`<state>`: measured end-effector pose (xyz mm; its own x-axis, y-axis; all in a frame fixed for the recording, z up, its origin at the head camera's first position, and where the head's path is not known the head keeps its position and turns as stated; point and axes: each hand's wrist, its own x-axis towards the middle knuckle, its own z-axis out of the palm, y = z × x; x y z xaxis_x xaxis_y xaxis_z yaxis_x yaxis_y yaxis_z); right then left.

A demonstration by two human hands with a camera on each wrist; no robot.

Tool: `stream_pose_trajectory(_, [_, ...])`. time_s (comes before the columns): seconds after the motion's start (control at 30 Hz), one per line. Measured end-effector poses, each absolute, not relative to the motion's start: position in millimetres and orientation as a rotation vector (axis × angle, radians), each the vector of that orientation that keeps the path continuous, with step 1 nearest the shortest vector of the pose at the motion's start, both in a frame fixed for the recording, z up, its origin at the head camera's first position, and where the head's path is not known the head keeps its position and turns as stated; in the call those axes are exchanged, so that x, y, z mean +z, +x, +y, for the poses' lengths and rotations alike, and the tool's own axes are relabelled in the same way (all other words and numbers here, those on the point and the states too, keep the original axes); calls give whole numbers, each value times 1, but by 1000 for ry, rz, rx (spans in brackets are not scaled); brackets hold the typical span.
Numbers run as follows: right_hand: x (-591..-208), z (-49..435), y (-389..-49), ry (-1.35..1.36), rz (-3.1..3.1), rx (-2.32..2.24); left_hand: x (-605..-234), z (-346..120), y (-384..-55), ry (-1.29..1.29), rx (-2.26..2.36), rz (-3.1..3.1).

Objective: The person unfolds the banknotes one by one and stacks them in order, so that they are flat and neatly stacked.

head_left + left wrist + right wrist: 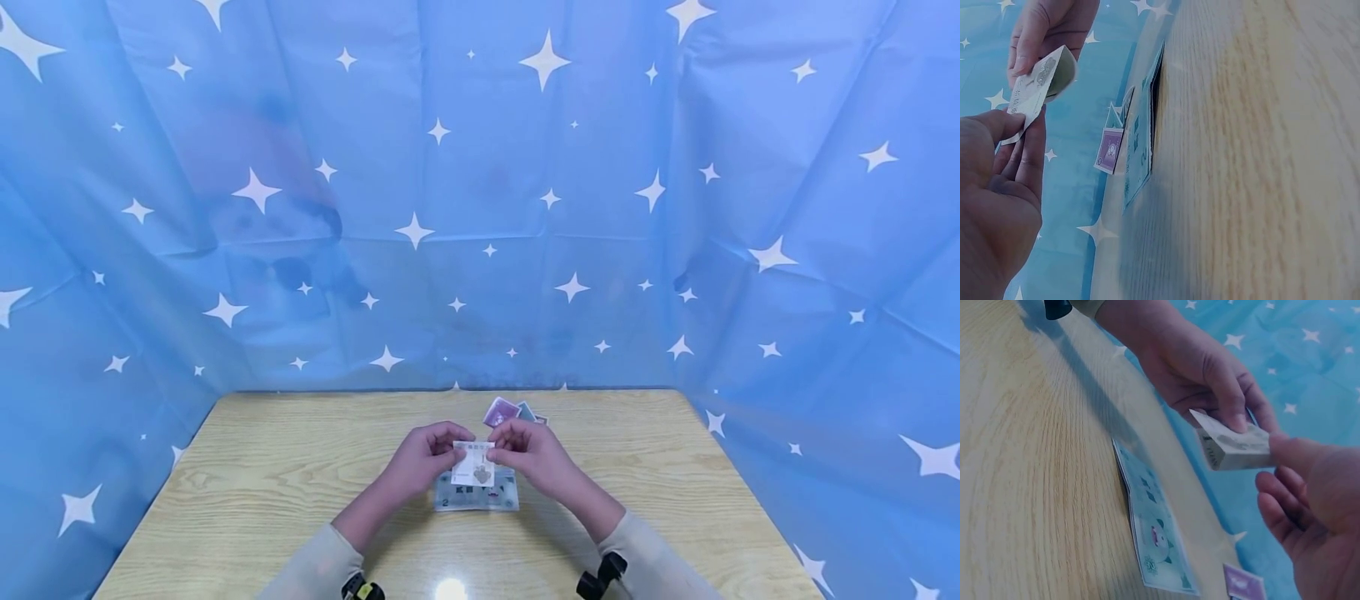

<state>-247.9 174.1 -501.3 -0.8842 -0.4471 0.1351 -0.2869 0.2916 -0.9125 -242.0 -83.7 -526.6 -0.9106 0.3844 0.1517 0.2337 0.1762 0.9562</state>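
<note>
Above the table, both hands hold a folded pale banknote (pixel 472 473) between them. My left hand (pixel 422 460) pinches its left side between thumb and fingers, and my right hand (pixel 534 457) pinches the right side. In the right wrist view the banknote (pixel 1244 461) shows a bent fold along its edge. Below it on the table lies a teal printed piece (pixel 477 500), like a large banknote with a pig's face; whether it is a wallet or a stack I cannot tell. Beyond the hands lies a small folded purple note (pixel 500 412).
A small teal folded note (pixel 526 410) lies beside the purple one, with another paper edge partly hidden by the right hand. The wooden table (pixel 300 467) ends at a blue star-printed curtain (pixel 480 275) at the back and sides.
</note>
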Motion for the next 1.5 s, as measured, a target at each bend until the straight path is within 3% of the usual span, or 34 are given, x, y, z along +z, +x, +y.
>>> stream_pose_trajectory(1.5, [-500, 175, -254, -877, 2583, -1475, -528, -85, -241, 638, 1816, 2418])
